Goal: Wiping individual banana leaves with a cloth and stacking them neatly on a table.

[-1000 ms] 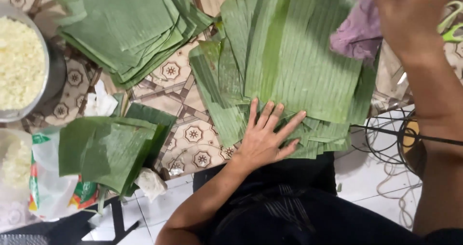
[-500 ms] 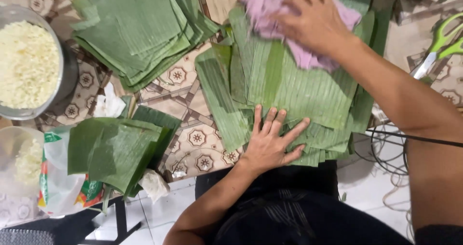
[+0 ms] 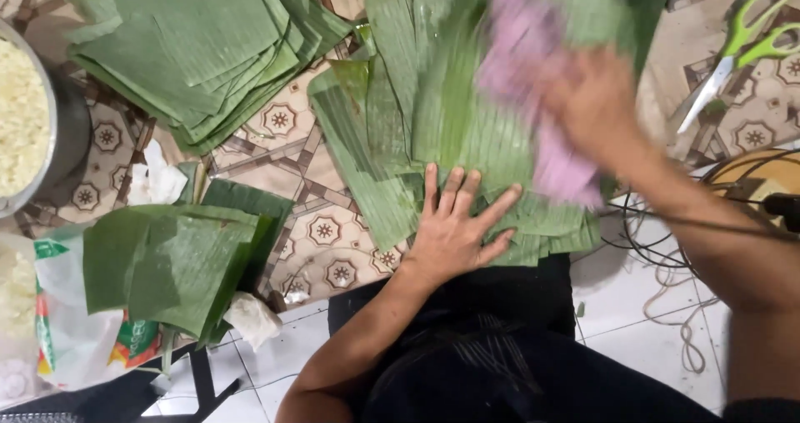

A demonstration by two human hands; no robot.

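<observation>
R hand grips pink cloth, both blurred; L hand flat on leaves.

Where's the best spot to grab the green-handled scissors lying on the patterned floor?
Take the green-handled scissors by the handle loops at the upper right, coming from above. They probably lie flat, loops clear of the banana leaf pile, blades pointing down-left toward the blurred right hand.

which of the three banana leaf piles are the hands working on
The middle pile of long leaves: the left hand presses flat on it and the right hand holds a pink cloth on it.
</observation>
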